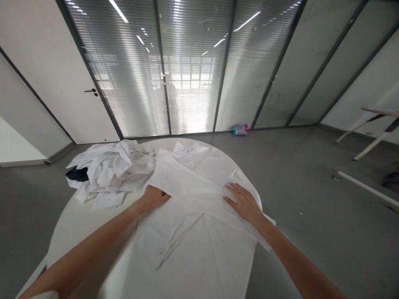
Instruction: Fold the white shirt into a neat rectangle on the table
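A white shirt (193,232) is spread over the round table, its collar at the far side and its lower part nearest me. One band of its cloth lies folded slantwise across the upper part. At the left edge of that fold, my left hand (155,197) is closed on the cloth, with some fingertips hidden by the fabric. My right hand (243,202) rests on the right end of the fold, palm down and fingers spread.
A heap of crumpled white clothes (121,166), with a dark piece (77,174) at its left, lies on the white table (75,220). Beyond stand glass partitions (190,62) with blinds. A colourful container (240,130) is on the floor, and table legs (370,143) stand at right.
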`<state>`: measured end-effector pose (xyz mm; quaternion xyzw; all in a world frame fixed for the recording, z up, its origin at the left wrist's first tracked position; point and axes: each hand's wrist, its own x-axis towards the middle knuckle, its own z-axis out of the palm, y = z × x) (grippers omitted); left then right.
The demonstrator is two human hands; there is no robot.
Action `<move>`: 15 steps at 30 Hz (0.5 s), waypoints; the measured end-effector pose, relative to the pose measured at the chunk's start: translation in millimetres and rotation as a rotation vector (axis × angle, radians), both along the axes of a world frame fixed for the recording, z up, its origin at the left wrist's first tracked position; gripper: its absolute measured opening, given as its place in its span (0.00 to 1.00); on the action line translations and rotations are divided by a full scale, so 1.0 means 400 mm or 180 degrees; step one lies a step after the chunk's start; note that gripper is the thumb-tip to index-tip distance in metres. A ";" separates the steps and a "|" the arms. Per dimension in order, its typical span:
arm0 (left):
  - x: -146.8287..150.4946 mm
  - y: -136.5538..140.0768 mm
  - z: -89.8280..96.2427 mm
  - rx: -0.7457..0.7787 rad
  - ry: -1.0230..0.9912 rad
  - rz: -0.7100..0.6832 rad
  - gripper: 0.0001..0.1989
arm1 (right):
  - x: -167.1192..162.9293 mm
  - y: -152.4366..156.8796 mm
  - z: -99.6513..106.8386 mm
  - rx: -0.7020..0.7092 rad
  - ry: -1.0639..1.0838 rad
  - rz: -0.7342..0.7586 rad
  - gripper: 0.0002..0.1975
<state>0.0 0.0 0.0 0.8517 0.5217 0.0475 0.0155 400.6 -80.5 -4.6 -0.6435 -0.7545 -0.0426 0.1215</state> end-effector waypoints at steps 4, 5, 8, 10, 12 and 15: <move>-0.003 0.098 0.012 0.0011 -0.0241 -0.0234 0.26 | -0.030 0.025 0.013 -0.0051 -0.0016 -0.0232 0.28; -0.004 0.115 0.014 0.0015 -0.0317 -0.0289 0.27 | -0.038 0.033 0.017 -0.0053 -0.0022 -0.0268 0.28; -0.015 0.137 0.019 -0.0010 -0.0443 -0.0363 0.28 | -0.056 0.052 0.026 -0.0045 -0.0014 -0.0241 0.27; -0.023 0.130 0.022 -0.0070 -0.0426 -0.0313 0.28 | -0.058 0.056 0.028 -0.0066 0.0006 -0.0137 0.28; -0.030 0.112 0.028 -0.0167 -0.0364 -0.0211 0.27 | -0.052 0.052 0.030 -0.0060 0.0050 -0.0064 0.27; -0.032 0.085 0.038 -0.0347 -0.0219 0.0042 0.24 | -0.031 0.029 0.038 0.0061 0.0124 -0.0180 0.23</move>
